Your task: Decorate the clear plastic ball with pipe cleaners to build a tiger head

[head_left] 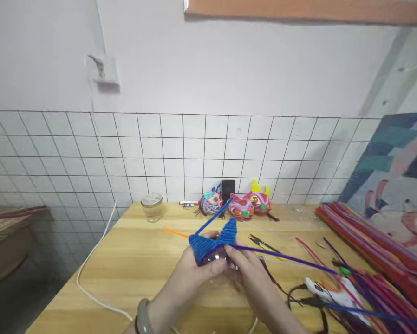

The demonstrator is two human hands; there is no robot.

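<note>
Centrally, both hands meet over the tabletop (pixel 132 260), lifted a little off it so the blue piece (pixel 213 241) can be turned freely. That piece is a dense wrap of blue pipe cleaner with two pointed peaks, built around something rounded and clear that shows only partly between the palms. The left hand (pixel 191 276), a band at its wrist, cups it from 8 o'clock, its fingers curled and pressed against the underside, likely to steady the form. The right hand (pixel 248 273) comes in from 4 o'clock, thumb and forefinger pinching the wrap near its right peak, where a purple strand (pixel 285 258) runs off toward 3 o'clock; holding it at that spot would keep the winding tight.

A loose blue stem (pixel 213 215) sticks up from the piece toward 12 o'clock, free and unheld. An orange stem (pixel 175 231) lies flat just behind the hands at 10 o'clock.

At 12 o'clock, against the tiled wall, stand three finished figures (pixel 241 205) in pink, blue and yellow, with a dark phone (pixel 228 189) propped behind them, perhaps as patterns to copy. A glass jar (pixel 152 206) sits at 11 o'clock, well apart. Supplies are kept to the right within reach: a long bundle of red stems (pixel 365 241) at 2 o'clock, small scissors (pixel 260 242) near the right hand, a glue gun (pixel 329 290) at 4 o'clock among tangled purple stems. A white cord (pixel 90 283) trails along the left edge
</note>
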